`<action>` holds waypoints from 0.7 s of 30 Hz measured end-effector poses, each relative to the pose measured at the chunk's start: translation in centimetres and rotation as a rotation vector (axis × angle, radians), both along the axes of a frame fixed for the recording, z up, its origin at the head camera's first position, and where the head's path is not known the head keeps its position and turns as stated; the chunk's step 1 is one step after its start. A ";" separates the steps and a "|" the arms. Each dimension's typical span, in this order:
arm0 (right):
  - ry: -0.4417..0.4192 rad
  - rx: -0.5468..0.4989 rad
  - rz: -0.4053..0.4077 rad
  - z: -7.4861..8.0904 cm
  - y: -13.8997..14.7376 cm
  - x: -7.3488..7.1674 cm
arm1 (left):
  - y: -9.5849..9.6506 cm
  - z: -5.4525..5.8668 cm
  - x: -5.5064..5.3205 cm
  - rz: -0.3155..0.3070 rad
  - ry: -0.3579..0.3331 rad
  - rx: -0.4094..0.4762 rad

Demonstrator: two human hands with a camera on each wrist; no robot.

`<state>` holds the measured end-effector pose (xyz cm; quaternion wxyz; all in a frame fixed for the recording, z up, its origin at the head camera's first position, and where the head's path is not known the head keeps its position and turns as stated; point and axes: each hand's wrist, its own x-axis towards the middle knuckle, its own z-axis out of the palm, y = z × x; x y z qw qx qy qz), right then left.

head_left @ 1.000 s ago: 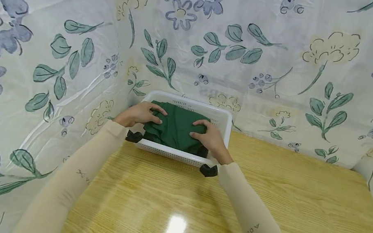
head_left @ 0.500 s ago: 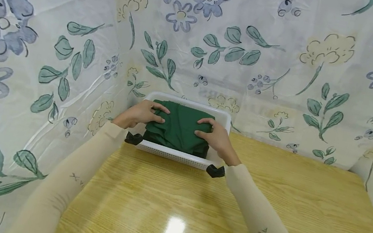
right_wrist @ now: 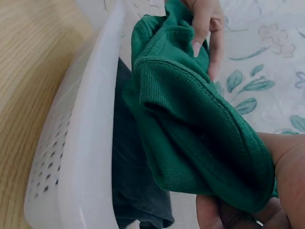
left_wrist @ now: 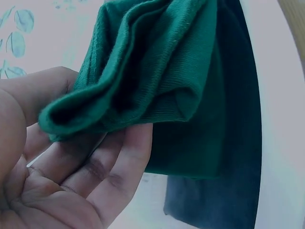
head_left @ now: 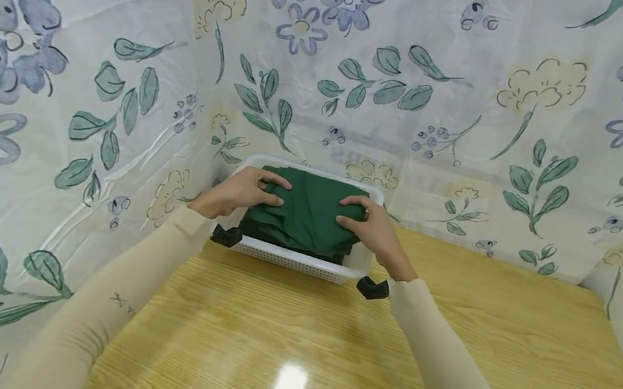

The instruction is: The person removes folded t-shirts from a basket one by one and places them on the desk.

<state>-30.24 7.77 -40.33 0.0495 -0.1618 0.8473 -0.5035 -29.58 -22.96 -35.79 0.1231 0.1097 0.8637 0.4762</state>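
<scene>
"Where is the folded green knit cloth with stitched, ribbed edges point(head_left: 311, 212)?"

"Within the outline of the white plastic basket with perforated walls point(head_left: 288, 256), over a dark blue-grey cloth point(right_wrist: 138, 176). How much weight rests below cannot be told."

"And the hands?"

"The person's bare left hand point(head_left: 240, 190) pinches one end of the green cloth between thumb and fingers; the bare right hand point(head_left: 373, 228) pinches the opposite end likewise."

"What surrounds them?"

"The basket stands on a glossy, yellow-brown wood-grained table point(head_left: 239, 321), near a white sheet printed with flowers and leaves point(head_left: 326, 110)."
</scene>
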 end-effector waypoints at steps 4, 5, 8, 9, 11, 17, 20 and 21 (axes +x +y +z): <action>0.010 0.010 0.002 0.4 0.8 0.2 | 0.7 0.1 0.1 -0.001 0.015 0.003; 0.010 0.010 0.003 0.5 1.0 0.2 | 0.8 0.1 0.1 -0.003 0.018 0.001; 0.006 0.008 0.007 0.8 1.4 0.3 | 1.2 0.0 0.0 -0.003 0.021 0.002; 0.003 0.005 0.007 0.9 1.6 0.3 | 1.3 0.0 0.0 -0.003 0.024 0.000; 0.002 0.003 0.004 1.0 1.9 0.4 | 1.6 0.1 0.1 0.004 0.028 0.001; 0.016 0.000 -0.003 1.4 2.8 0.7 | 2.6 0.4 0.4 0.000 0.066 -0.011; 0.028 -0.007 -0.003 1.4 3.4 0.8 | 3.1 0.4 0.4 -0.018 0.086 -0.009; 0.033 -0.009 -0.004 1.4 3.6 0.9 | 3.3 0.4 0.3 -0.023 0.094 -0.015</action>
